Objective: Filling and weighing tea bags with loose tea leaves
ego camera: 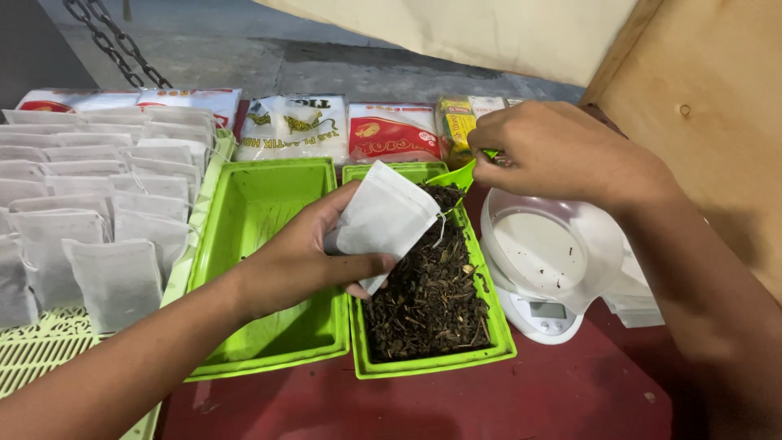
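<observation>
Head view: the left hand (297,261) grips a white filter bag (384,218) over the green tray of dried leaves (432,363); the right hand (554,151) pinches a green scoop (458,175) at the bag's mouth, beside a white scale (542,314).

A white filter bag (384,218) is pinched in the left hand (305,254), held over the green tray of dried leaves (432,363). Just beside its open mouth, a green scoop (458,174) is gripped by the right hand (547,149), above the white scale (544,314).
</observation>
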